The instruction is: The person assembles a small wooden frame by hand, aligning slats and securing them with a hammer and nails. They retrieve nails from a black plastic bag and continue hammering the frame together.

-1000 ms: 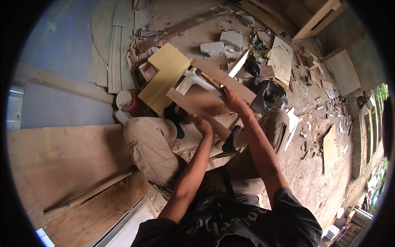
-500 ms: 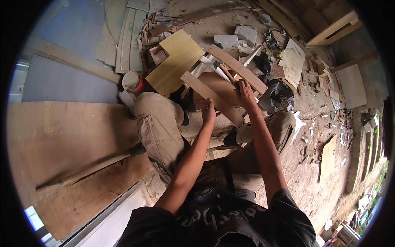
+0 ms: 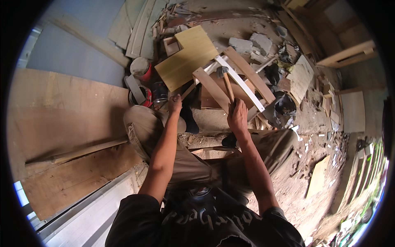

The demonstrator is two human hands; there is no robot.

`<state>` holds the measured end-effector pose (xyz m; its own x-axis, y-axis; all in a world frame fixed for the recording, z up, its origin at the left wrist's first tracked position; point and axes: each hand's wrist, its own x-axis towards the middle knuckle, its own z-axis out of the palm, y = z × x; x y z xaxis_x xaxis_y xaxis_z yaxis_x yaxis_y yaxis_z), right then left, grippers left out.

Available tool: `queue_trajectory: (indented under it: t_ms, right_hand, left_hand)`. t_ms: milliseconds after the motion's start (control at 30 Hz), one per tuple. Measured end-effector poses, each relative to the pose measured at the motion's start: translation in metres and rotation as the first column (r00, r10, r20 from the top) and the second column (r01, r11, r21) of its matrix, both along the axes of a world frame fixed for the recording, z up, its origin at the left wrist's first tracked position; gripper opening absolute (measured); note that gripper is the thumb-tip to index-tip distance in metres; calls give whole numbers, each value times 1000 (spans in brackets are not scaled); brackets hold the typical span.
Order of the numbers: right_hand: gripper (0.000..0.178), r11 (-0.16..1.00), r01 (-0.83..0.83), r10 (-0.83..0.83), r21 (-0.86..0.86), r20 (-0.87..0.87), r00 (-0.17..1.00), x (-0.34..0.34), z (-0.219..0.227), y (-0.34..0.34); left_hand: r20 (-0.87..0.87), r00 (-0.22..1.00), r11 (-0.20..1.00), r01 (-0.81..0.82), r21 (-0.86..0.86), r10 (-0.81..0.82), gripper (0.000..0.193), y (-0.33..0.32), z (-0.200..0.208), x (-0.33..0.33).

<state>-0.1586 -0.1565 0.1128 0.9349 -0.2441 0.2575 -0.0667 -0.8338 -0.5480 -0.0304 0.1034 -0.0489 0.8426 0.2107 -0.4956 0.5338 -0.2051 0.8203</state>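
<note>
The right hand (image 3: 238,116) grips a hammer (image 3: 228,88), its head over the slatted wooden frame (image 3: 249,75) beside a yellow board (image 3: 187,61); the left hand (image 3: 175,103) curls near, its contents I can't tell.

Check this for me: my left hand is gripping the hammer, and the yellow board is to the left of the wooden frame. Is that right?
Wrong hand: the hammer is in your right hand, as the head view shows. The yellow board is indeed to the left of the wooden frame.
</note>
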Motion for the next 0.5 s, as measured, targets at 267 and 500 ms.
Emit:
queue_trajectory:
  t_ms: [267, 500]
  right_hand:
    - [30, 992, -126, 126, -22, -1, 992, 26, -14, 26]
    - [36, 994, -71, 92, 87, -276, 957, 28, -30, 19]
  left_hand:
    - [-124, 956, 794, 291, 535, -267, 35, 55, -91, 20]
    - [-298, 851, 649, 523, 552, -432, 44, 17, -122, 40]
